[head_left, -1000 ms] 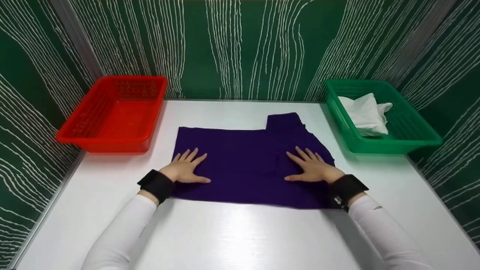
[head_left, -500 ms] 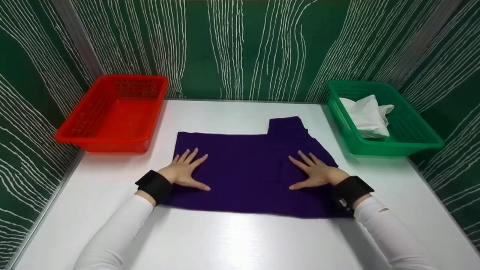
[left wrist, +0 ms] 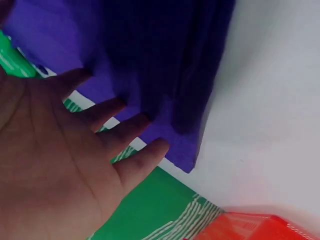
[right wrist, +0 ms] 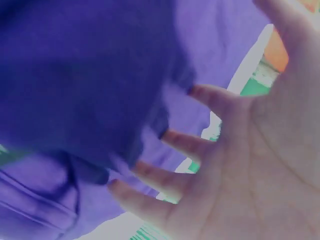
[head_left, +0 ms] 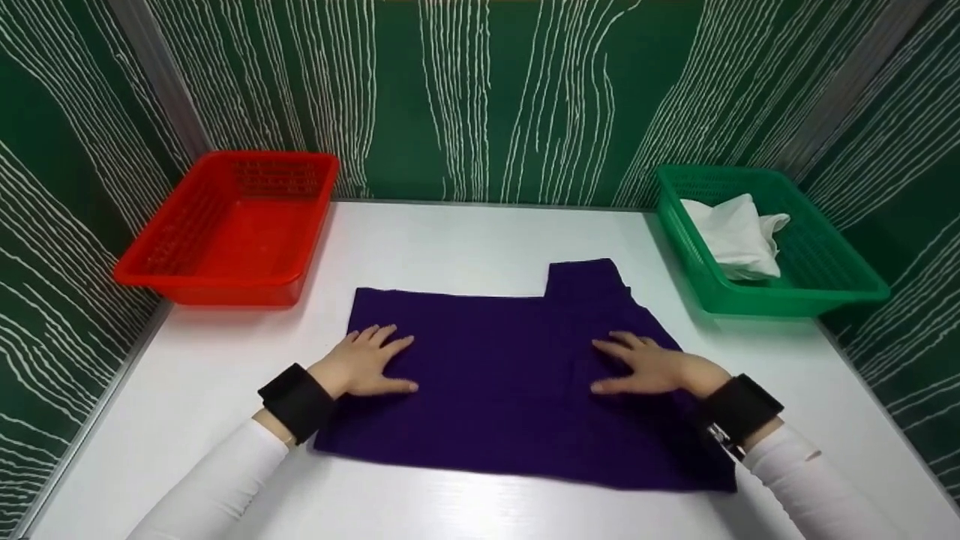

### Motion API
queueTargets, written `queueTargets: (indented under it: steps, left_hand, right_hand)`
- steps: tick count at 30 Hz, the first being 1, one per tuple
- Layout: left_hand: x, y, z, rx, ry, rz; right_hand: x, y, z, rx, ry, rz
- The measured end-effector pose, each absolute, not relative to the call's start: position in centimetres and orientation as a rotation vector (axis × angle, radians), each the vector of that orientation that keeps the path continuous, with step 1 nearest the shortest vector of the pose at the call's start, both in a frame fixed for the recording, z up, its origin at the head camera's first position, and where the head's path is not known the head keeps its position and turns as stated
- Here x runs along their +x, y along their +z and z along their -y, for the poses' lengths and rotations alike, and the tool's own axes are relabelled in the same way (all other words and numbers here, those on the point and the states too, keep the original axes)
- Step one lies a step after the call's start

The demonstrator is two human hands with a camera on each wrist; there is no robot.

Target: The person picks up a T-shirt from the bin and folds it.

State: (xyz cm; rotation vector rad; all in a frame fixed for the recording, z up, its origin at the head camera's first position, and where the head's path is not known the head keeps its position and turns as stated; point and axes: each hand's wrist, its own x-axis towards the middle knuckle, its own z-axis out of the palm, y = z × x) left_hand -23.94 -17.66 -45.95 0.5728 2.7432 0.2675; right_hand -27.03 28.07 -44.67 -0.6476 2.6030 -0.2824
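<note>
The white counter [head_left: 450, 240] carries a purple garment [head_left: 487, 367], lying flat around the middle of the dial; a red basket [head_left: 229, 292] stands at ten o'clock, a green basket [head_left: 787, 301] at two o'clock.

A purple garment [head_left: 487, 375] lies on the white table [head_left: 450, 244], apart from its back edge. The left hand [head_left: 360, 366] rests on it toward the table's left edge, the right hand [head_left: 652, 367] toward the right. A red basket [head_left: 225, 292] stands at the back left corner; a green basket [head_left: 795, 301], holding white cloth [head_left: 739, 238], at the back right.
</note>
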Motion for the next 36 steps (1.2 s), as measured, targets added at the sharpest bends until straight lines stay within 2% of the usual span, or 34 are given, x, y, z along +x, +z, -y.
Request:
queueTargets:
  steps: [8,16,28,36]
  left_hand:
    - [-28.3,-46.1,16.7,0.514,0.208,-2.839]
    - [-31.5,-46.2,16.1,0.463,0.149,-2.914]
    - [-33.1,-46.8,16.4,0.459,0.096,-3.018]
    - [-34.0,-46.4,17.0,0.523,0.112,-3.108]
  right_hand:
    - [-33.4,-45.8,-27.2,-0.801,-0.302,-2.758]
    - [-38.5,-46.3,-26.0,-0.673,-0.283,-2.757]
    - [-41.1,-46.7,-25.4,-0.494,-0.253,-2.771]
    - [-41.8,-46.4,-25.3,-0.562,-0.234,-2.935]
